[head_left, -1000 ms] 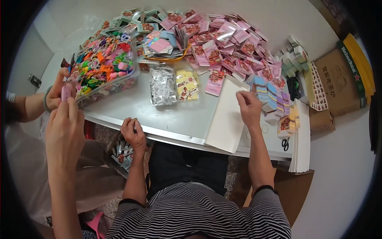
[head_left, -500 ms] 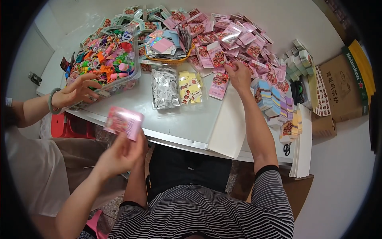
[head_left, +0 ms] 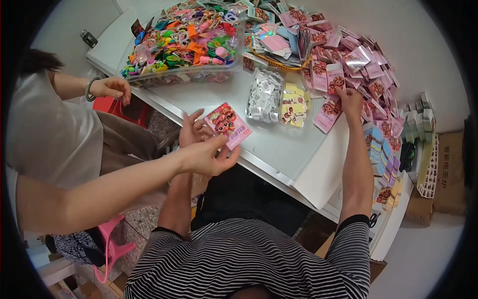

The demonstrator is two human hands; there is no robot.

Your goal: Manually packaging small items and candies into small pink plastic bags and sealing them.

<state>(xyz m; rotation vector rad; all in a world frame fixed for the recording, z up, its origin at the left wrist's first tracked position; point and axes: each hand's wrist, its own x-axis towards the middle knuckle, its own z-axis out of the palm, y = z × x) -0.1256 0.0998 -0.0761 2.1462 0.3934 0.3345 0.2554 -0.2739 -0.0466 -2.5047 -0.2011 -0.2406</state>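
My right hand [head_left: 350, 98] pinching a pink packet [head_left: 336, 78] amid the pile, my left hand [head_left: 195, 130] open, fingers apart, touching a co-worker's pink card [head_left: 227, 125] over the table edge [head_left: 269, 169]

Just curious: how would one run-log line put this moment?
Left hand: open, beside pink card in co-worker's hand | Right hand: on pink packets

A bare strip of white counter [head_left: 279, 144] lies open along the near edge. A clear bin of bright clips [head_left: 184, 42], a silver packet pile [head_left: 265, 95] and spread pink cards [head_left: 368, 74] block the far side, while a co-worker's hand [head_left: 206, 157] crosses the left approach.
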